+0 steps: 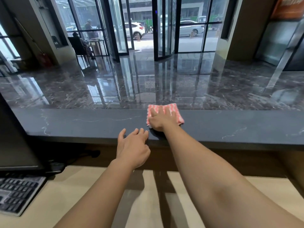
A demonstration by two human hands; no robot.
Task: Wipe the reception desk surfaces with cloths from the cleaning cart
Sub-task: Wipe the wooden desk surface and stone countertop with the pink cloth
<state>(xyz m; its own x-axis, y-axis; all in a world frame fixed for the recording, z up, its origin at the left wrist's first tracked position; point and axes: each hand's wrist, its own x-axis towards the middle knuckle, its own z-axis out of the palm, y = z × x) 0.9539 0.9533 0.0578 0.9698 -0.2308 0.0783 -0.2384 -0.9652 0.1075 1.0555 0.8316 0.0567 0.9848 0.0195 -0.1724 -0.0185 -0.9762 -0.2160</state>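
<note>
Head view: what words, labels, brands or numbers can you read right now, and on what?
No text reads clearly.
Orange sign, top right: pale marks, too blurred to read.
Keyboard: key legends too small.
White car outside: plate too small.
Striped cloth under the right hand: no label shows.

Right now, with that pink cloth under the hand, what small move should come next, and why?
Probably slide the pink striped cloth rightward along the dark counter ledge. The right hand presses it flat, bare ledge runs on that side, and the left hand rests on the near edge just left.
</note>
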